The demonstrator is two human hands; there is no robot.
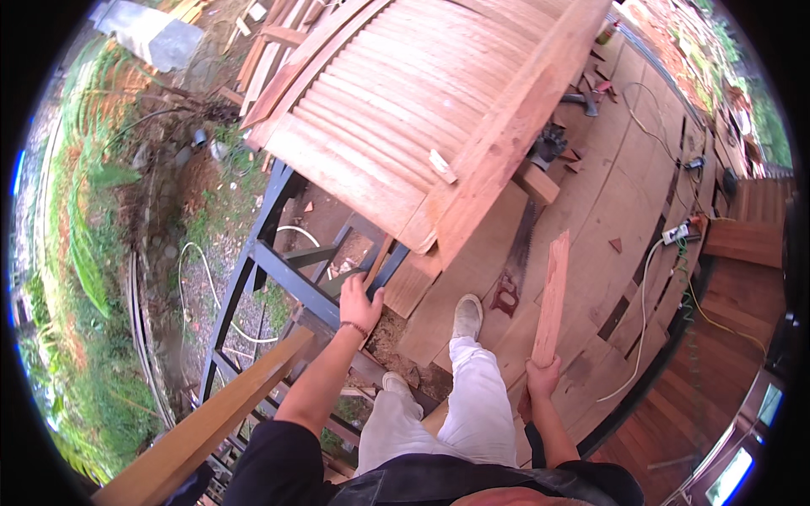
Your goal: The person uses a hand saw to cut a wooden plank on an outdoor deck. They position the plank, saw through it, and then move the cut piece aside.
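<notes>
Above plank flooring point(591, 270), the right hand point(542, 377) grips a wooden strip point(552, 295) pointing forward; the left hand point(360, 305), loosely open, seemingly empty, is by the dark frame point(295, 282).

I count one left hand point(358, 305), one right hand point(544, 377), one held plank point(553, 291), one saw point(506, 295), one bracelet point(354, 326), two shoes point(468, 318) and two trouser legs point(483, 401) before me.
</notes>
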